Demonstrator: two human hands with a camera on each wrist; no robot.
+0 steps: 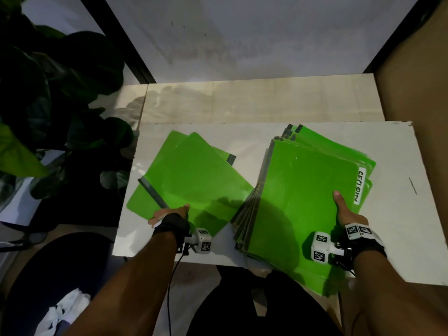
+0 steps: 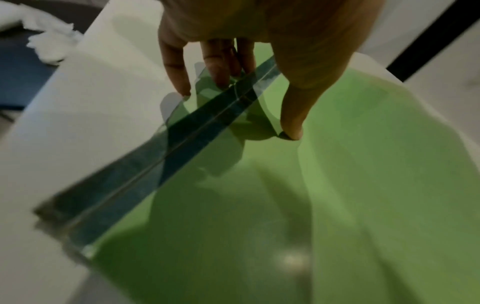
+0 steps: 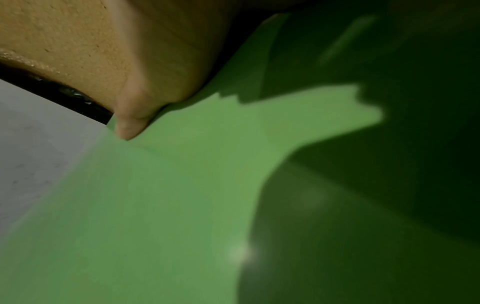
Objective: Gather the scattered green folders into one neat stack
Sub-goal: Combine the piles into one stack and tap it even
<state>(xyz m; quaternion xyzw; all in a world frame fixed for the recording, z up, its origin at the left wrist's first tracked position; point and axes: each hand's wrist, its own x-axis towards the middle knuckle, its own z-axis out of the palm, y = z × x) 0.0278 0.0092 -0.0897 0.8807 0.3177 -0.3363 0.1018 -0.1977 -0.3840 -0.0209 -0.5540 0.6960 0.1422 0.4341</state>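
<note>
Two groups of green folders lie on a white board (image 1: 242, 141). A small loose pile (image 1: 194, 175) lies askew on the left, and its top folder has a grey spine (image 1: 152, 192). My left hand (image 1: 169, 213) pinches that folder (image 2: 363, 185) at its near edge, thumb (image 2: 291, 127) on top and fingers (image 2: 221, 67) showing through from beneath. On the right, a thick fanned stack (image 1: 303, 202) overhangs the board's near edge. My right hand (image 1: 346, 215) holds its right side, thumb (image 3: 130, 125) flat on the top folder (image 3: 182, 205) and fingers hidden.
A dark leafy plant (image 1: 60, 93) crowds the left side. A cardboard wall (image 1: 417, 81) rises on the right. Behind the board runs a pale wooden ledge (image 1: 242, 103). A dark round seat (image 1: 60, 270) with white crumpled cloth (image 1: 65, 311) sits at lower left.
</note>
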